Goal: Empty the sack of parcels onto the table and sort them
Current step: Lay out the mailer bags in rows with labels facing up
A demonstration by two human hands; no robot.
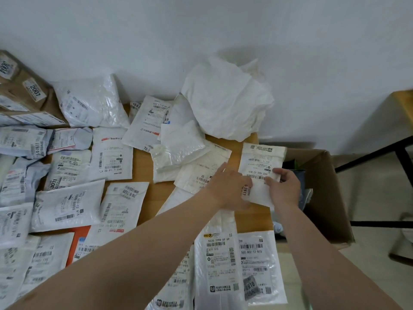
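Observation:
Both my hands hold one white labelled parcel (261, 166) near the table's right edge. My right hand (283, 186) pinches its near right corner, thumb on top. My left hand (228, 189) grips its near left edge, fingers partly under it. The emptied white sack (225, 99) lies crumpled against the wall at the back. Several white parcels cover the wooden table (143, 159): rows on the left, a loose heap (178, 146) in the middle, and two long ones (221, 265) near me on the right.
Brown paper parcels (24, 92) with number stickers are stacked at the far left. An open cardboard box (321, 198) stands on the floor just right of the table, with dark items inside. A black-legged table (402, 104) stands further right.

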